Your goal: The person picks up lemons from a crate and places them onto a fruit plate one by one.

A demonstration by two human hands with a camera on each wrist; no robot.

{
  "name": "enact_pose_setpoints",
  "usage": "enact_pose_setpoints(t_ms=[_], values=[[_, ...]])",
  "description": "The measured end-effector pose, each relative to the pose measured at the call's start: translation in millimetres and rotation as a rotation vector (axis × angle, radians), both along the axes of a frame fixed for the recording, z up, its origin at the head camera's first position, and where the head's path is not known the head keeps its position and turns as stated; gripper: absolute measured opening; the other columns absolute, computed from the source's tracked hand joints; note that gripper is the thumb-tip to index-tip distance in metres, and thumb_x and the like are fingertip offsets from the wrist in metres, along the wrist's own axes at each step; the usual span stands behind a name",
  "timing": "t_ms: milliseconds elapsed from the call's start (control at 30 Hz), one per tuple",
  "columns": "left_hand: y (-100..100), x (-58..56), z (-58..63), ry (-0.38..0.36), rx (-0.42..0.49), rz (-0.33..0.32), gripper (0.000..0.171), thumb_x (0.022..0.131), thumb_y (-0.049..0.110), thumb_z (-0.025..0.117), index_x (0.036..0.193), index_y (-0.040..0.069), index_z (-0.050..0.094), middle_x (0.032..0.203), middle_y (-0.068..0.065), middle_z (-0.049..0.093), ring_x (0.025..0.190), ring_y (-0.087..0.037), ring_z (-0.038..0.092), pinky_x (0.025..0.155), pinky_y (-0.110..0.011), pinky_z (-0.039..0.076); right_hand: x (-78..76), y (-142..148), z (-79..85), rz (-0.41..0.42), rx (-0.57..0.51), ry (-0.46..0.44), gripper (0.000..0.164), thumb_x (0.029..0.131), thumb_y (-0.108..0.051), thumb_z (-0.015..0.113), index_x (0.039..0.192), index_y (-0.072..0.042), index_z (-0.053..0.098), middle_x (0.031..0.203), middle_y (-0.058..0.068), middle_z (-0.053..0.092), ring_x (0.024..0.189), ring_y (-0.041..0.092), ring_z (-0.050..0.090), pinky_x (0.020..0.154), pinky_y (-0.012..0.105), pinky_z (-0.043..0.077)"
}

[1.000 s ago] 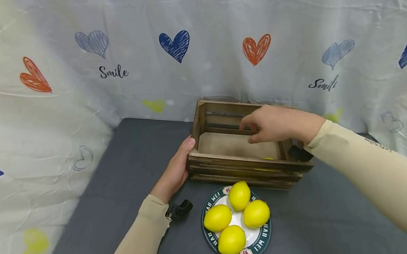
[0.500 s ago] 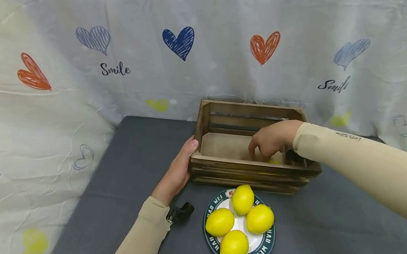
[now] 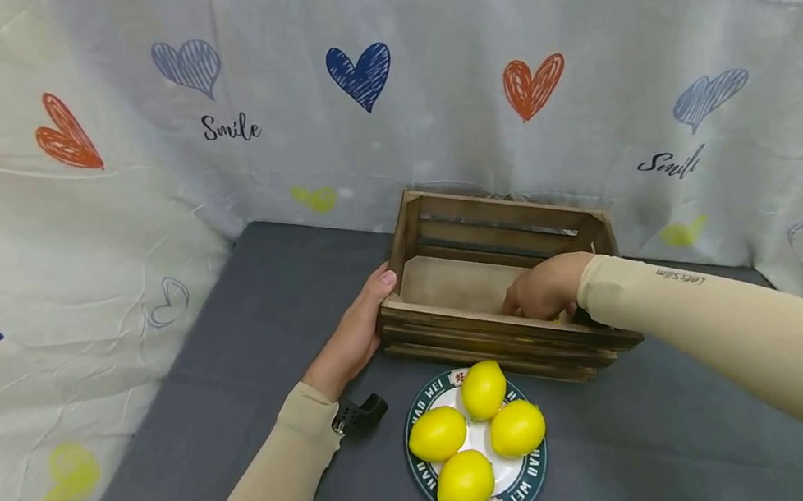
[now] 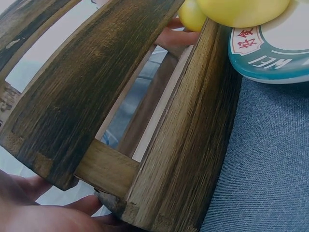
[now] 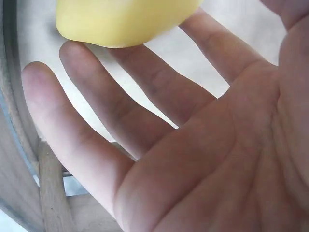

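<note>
A brown slatted wooden crate (image 3: pixel 477 328) stands on the dark cloth. My left hand (image 3: pixel 354 330) grips its left end, thumb over the top corner. In the left wrist view, the fingers (image 4: pixel 87 205) curl about the crate's end. Down inside the right half of the crate is my right hand (image 3: pixel 550 287). In the right wrist view its fingers (image 5: pixel 87 140) reach out, slightly bent and spread, with the fingertips at a yellow lemon (image 5: pixel 120 21). Thumb contact with that lemon is out of sight. The head view shows only a sliver of it.
In front of the crate sits a green-rimmed white plate (image 3: pixel 521 491) bearing several lemons (image 3: pixel 465 481). A curtain printed with hearts (image 3: pixel 361 77) hangs right behind the crate and along the left. Dark cloth (image 3: pixel 224 386) covers the table.
My right hand has gone down from above the crate into it, to the lemon at its right end. The left hand keeps its grip. The whole head view has shifted slightly.
</note>
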State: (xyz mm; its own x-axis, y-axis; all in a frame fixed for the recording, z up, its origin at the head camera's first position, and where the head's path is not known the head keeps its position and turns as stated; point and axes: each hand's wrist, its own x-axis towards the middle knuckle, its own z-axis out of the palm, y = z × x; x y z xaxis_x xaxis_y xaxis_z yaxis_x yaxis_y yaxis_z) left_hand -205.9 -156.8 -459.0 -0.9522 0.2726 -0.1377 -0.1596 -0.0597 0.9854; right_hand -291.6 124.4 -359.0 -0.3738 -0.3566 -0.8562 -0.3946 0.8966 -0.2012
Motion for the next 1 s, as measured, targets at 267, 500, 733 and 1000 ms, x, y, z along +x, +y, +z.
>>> enact_pose_setpoints(t_ms=[267,500,733,1000], values=[[5,0.3,2.3,-0.006,0.003,-0.010,0.087,0.106,0.060,0.042,0.176,0.024,0.005,0.183,-0.009,0.004,0.167,-0.036,0.013,0.135,-0.063,0.012,1.0,7,-1.4,-0.019,-0.020,-0.004,0.054,0.107,0.007,0.048,0.145,-0.026,0.068,0.156,0.009,0.059,0.064,0.014,0.047,0.051,0.025,0.034],[8,0.7,3.5,-0.002,0.011,-0.015,0.085,0.106,0.058,0.041,0.176,0.024,0.005,0.182,-0.011,0.006,0.166,-0.037,0.016,0.135,-0.063,0.014,2.5,9,7.5,-0.008,-0.029,0.119,0.056,0.100,0.005,0.059,0.145,-0.027,0.069,0.157,0.011,0.057,0.062,0.013,0.046,0.051,0.025,0.041],[8,0.8,2.8,-0.009,0.019,0.003,0.085,0.106,0.057,0.042,0.176,0.024,0.007,0.182,-0.012,0.007,0.166,-0.038,0.016,0.135,-0.064,0.013,-0.8,7,26.7,0.063,-0.076,0.265,0.043,0.093,-0.016,0.084,0.132,-0.026,0.072,0.132,0.008,0.069,0.094,0.021,0.064,0.075,0.034,0.058],[1,0.9,-1.2,-0.004,0.004,0.014,0.085,0.106,0.059,0.042,0.176,0.024,0.008,0.182,-0.012,0.009,0.165,-0.038,0.017,0.134,-0.065,0.015,6.3,17,61.9,0.098,-0.199,0.417,0.043,0.090,-0.027,0.087,0.130,-0.023,0.072,0.120,0.003,0.072,0.097,0.022,0.062,0.082,0.037,0.056]])
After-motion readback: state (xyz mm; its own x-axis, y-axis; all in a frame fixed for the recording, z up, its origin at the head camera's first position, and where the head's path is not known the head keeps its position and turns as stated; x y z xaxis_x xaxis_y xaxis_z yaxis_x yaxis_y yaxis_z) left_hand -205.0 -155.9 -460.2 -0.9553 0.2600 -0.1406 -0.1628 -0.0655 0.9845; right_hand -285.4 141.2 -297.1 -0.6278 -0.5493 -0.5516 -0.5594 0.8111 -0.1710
